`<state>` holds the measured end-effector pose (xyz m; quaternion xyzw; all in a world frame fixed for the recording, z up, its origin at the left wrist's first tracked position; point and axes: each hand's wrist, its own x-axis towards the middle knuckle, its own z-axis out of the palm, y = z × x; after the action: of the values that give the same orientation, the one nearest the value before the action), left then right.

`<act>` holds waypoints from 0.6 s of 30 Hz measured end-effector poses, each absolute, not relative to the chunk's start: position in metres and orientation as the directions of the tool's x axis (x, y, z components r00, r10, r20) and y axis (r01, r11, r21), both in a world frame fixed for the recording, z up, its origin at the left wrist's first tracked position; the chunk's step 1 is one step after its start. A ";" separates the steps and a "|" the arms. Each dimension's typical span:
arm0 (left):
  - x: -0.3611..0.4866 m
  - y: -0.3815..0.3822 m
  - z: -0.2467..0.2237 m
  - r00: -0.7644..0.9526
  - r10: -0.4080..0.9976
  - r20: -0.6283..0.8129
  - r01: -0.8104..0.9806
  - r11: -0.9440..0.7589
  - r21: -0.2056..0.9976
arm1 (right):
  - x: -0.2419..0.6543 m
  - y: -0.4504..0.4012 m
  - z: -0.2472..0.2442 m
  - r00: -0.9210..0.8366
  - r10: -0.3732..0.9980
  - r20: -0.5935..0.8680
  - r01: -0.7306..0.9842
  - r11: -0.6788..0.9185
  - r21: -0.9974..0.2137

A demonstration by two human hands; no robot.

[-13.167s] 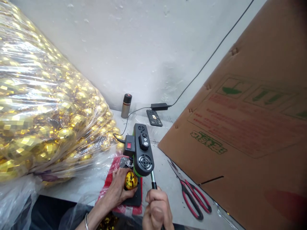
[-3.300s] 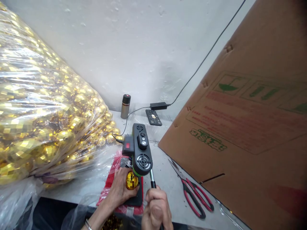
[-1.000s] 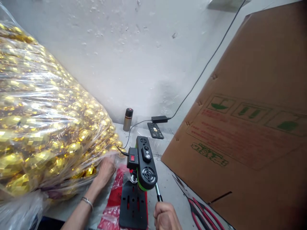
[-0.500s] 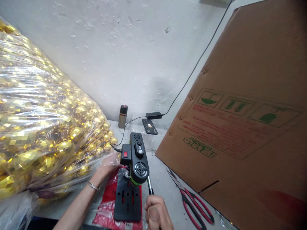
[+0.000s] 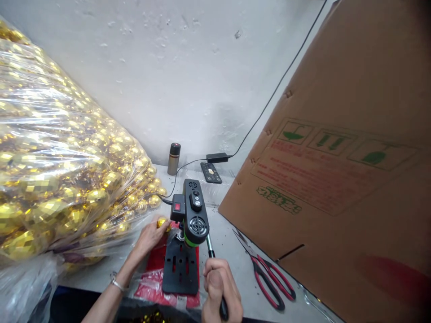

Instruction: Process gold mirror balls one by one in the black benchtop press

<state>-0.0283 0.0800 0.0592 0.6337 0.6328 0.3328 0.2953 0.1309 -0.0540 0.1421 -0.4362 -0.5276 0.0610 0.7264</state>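
Scissors point(image 5: 257, 260) lie beside a cardboard box point(image 5: 330, 175), a phone point(image 5: 211, 173) near a bottle point(image 5: 173, 159).

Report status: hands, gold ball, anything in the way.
Left hand holding gold ball, left of press. Right hand gripping lever. Bulging bag possibly crowding left hand.

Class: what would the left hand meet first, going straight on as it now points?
Beyond the gold ball it touches, the left hand would probably meet the black switch box, or pass beneath it; depth is unclear.

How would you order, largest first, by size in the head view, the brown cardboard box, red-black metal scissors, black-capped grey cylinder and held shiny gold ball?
1. Box
2. Scissors
3. Cylinder
4. Gold ball, partly covered
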 end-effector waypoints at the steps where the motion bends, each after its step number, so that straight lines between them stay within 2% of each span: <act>1: -0.029 0.072 0.058 -0.032 0.999 0.019 0.580 0.003 0.815 | 0.134 -0.052 0.143 0.406 0.527 0.747 0.394 0.637 -0.663; 3: -0.030 0.054 0.054 -0.041 0.994 -0.097 0.463 0.105 0.880 | 0.141 -0.048 0.147 0.340 0.506 0.793 0.427 0.668 -0.609; 6: -0.027 0.028 0.046 -0.015 0.967 -0.254 0.247 0.250 0.936 | 0.147 -0.045 0.152 0.302 0.521 0.798 0.428 0.674 -0.602; 8: -0.024 0.015 0.042 -0.019 0.981 -0.192 0.216 0.192 0.957 | 0.148 -0.044 0.155 0.304 0.525 0.795 0.417 0.677 -0.606; 10: -0.020 0.007 0.040 -0.021 0.995 -0.101 0.257 0.103 0.961 | 0.148 -0.045 0.157 0.298 0.524 0.798 0.416 0.682 -0.602; 14: -0.012 0.000 0.039 0.046 0.996 -0.074 0.380 0.051 0.924 | 0.148 -0.046 0.156 0.272 0.520 0.809 0.427 0.688 -0.586; 18: -0.006 -0.002 0.036 0.128 0.991 0.029 0.448 -0.084 0.890 | 0.150 -0.046 0.153 0.259 0.514 0.818 0.428 0.698 -0.574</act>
<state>-0.0063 -0.0024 0.0356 0.6455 0.5574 0.3540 0.3839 0.1496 -0.0457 0.1534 -0.3875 -0.6077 0.0308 0.6925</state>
